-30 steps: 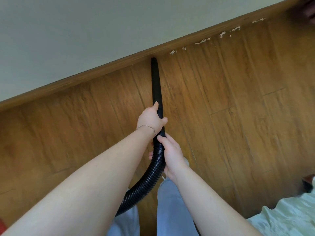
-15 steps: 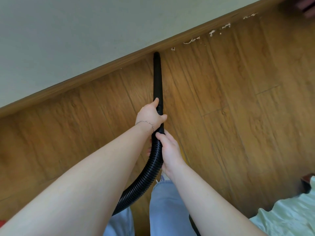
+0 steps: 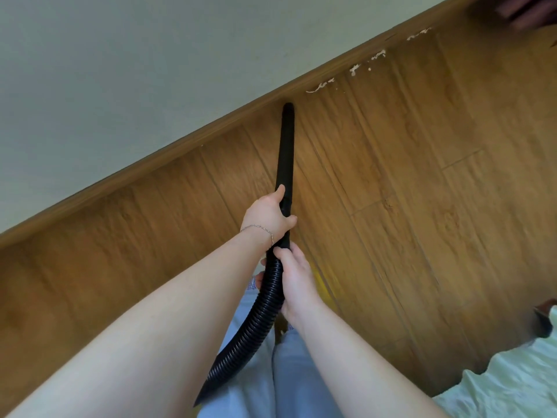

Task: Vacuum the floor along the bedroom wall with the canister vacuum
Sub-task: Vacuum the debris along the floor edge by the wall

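A black crevice nozzle [image 3: 286, 146] reaches forward over the wood floor [image 3: 422, 206], its tip at the foot of the brown baseboard [image 3: 168, 159]. My left hand [image 3: 269, 215] grips the nozzle's lower end. Just behind it my right hand [image 3: 297, 282] grips the ribbed black hose [image 3: 253, 324], which curves back down between my legs. White scraps of debris [image 3: 354, 69] lie along the baseboard to the right of the nozzle tip. The canister itself is out of view.
A pale wall [image 3: 150, 70] rises above the baseboard. Light green bedding [image 3: 512, 381] fills the lower right corner, with a dark wooden piece [image 3: 545, 319] beside it. A blurred dark object [image 3: 524, 10] sits at the top right.
The nozzle tip has slid to the right along the baseboard, closer to the white scraps, and one or two of the nearest scraps are gone. Both hands kept their grip.
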Available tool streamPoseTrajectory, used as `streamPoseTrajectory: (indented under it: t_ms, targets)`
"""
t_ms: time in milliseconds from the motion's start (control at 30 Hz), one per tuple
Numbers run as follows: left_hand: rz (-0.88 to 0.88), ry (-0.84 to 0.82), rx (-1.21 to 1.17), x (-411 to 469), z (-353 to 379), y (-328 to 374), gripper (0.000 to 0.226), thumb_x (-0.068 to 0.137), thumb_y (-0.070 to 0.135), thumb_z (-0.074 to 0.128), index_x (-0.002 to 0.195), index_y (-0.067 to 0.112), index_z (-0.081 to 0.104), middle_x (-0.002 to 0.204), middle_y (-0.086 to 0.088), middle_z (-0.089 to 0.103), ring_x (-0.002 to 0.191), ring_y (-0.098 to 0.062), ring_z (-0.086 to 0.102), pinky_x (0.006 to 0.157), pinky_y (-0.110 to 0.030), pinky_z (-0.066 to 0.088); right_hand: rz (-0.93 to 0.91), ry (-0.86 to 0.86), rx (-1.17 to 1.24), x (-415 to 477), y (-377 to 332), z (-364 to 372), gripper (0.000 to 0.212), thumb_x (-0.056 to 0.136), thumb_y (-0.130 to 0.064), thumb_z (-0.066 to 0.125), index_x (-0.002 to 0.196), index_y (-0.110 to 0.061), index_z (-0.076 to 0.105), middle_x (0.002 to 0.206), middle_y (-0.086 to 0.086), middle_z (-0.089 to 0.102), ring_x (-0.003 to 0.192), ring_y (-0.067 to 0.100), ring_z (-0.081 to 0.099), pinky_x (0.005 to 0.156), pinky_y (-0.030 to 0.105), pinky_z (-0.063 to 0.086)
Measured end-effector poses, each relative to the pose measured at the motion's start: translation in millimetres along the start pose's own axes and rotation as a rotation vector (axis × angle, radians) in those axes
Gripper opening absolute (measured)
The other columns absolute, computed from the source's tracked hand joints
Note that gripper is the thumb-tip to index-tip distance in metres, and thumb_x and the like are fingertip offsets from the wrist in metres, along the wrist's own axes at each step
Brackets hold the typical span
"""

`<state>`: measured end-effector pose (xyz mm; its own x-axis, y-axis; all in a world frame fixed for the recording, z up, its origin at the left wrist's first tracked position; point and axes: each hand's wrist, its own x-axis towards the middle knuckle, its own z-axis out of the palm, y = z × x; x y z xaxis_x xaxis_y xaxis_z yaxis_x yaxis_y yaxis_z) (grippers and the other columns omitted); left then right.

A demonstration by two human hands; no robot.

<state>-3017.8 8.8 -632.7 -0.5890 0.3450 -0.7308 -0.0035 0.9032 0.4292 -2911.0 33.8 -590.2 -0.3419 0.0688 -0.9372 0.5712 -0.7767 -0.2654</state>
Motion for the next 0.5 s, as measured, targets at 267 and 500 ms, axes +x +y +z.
streamPoseTrajectory:
  t_ms: [267, 500]
  targets:
    - [0.035, -0.066, 0.064, 15.1, -20.6, 1.9, 0.075, 0.089, 0.028, 0.059, 0.15, 0.021, 0.016, 0.13, -0.006, 0.054, 0.108, -0.02, 0.057, 0.086, -0.03, 0.049, -0.028, 0.04, 0.039, 8.0, -7.5, 21.5, 0.023, 0.093, -0.014, 0.046, 0.111, -0.017, 0.06, 0.076, 0.01, 0.055, 0.05, 0.022, 0.053, 0.051, 0.031, 0.045]
    - [0.08, -0.131, 0.086, 32.3, -36.2, 17.8, 0.075, 0.088, 0.028, 0.06, 0.149, 0.023, 0.018, 0.132, -0.005, 0.053, 0.113, -0.02, 0.055, 0.091, -0.032, 0.049, -0.044, 0.073, 0.133, 15.2, -22.5, 35.7, 0.03, 0.092, -0.014, 0.046, 0.121, -0.016, 0.055, 0.08, 0.013, 0.054, 0.049, 0.022, 0.053, 0.05, 0.03, 0.045]
